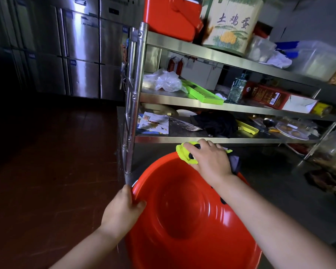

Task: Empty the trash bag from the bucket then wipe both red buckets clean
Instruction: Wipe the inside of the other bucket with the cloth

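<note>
Right hand [211, 160] presses yellow cloth [184, 152] on red bucket [182, 220] far rim; left hand [122, 210] grips the near-left rim

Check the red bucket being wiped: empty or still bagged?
Empty. The red bucket shows bare glossy walls and bottom, no bag; only the yellow cloth lies on its far rim.

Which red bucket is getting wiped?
The low red bucket under the hands; the right hand presses a yellow cloth on its rim.

A green tray [203, 94] and a bottle [238, 87] are sitting on a steel shelf [182, 100] beside steel fridges [81, 53].
</note>
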Available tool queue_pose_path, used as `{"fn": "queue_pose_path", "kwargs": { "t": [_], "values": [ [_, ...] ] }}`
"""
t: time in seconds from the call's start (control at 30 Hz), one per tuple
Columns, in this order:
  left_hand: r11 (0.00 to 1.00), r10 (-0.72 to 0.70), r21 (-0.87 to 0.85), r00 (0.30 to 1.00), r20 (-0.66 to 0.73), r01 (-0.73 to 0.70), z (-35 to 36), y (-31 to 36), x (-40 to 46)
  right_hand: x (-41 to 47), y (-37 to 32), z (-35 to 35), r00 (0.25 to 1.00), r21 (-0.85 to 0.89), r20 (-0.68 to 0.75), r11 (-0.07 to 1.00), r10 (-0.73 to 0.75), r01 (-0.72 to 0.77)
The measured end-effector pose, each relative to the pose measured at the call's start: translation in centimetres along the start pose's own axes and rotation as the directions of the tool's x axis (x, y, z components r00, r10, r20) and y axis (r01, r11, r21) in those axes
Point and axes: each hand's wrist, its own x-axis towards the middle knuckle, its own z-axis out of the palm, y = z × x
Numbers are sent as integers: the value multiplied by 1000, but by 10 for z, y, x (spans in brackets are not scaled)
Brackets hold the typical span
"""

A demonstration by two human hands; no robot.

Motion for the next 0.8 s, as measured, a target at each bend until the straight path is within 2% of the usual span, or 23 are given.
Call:
{"fn": "queue_pose_path", "kwargs": {
  "t": [0.07,0.13,0.2,0.27,0.37,0.43,0.5,0.57,0.6,0.7,0.8],
  "values": [
    [983,153,110,985,-78,-144,-10,15,15,3,-11,-6,997,10,-27,998,-70,70],
    [968,233,107,970,-74,-225,-18,37,31,8,-26,-11,985,38,-62,986,-162,164],
    [974,214,82,975,-54,-210,-21,48,43,11,-41,-12,968,46,-108,971,-229,235],
    [981,194,45,978,-82,-191,-19,45,47,14,-48,-11,963,38,-136,970,-235,242],
    [990,138,-13,977,-165,-142,-19,27,44,16,-35,-3,985,58,-127,991,-116,124],
    [997,16,-75,977,-210,-32,-23,10,43,8,-17,9,994,137,-55,987,91,-82],
    [974,-131,-210,962,-239,81,-26,-8,42,-8,0,24,944,251,58,910,325,-329],
    [942,-215,-305,951,-223,141,-26,-17,38,-23,6,36,883,338,118,817,455,-466],
    [944,-219,-294,953,-211,151,-26,-19,35,-26,7,39,875,359,129,801,466,-479],
    [983,-159,-121,971,-176,139,-32,-16,35,-25,9,35,894,365,136,818,426,-445],
    [996,-33,-85,995,-90,26,-45,4,47,-12,9,19,947,343,88,884,309,-320]
  ]
}}
